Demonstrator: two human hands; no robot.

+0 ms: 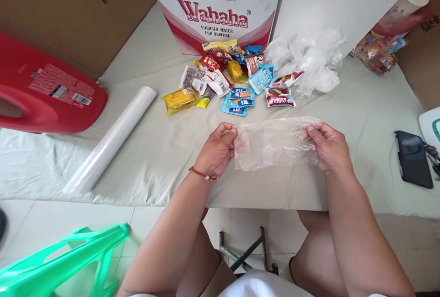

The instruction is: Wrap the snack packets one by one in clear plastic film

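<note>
Left hand [217, 149] and right hand [328, 146] each pinch an edge of the bag [273, 143], the grip stretching it flat above the table [360, 113], near the snacks [237, 84].

A clear thin plastic bag [273, 143] is stretched between the left hand [217, 149] and right hand [326, 146], over the cloth-covered bench [165, 150]. Beyond the hands lies a heap of small wrapped snack packets [237, 84], behind it a white-and-red cardboard water carton [220, 8]. A white roll of plastic film [112, 139] lies left of the hands, a black flat phone [413, 158] right.
</note>
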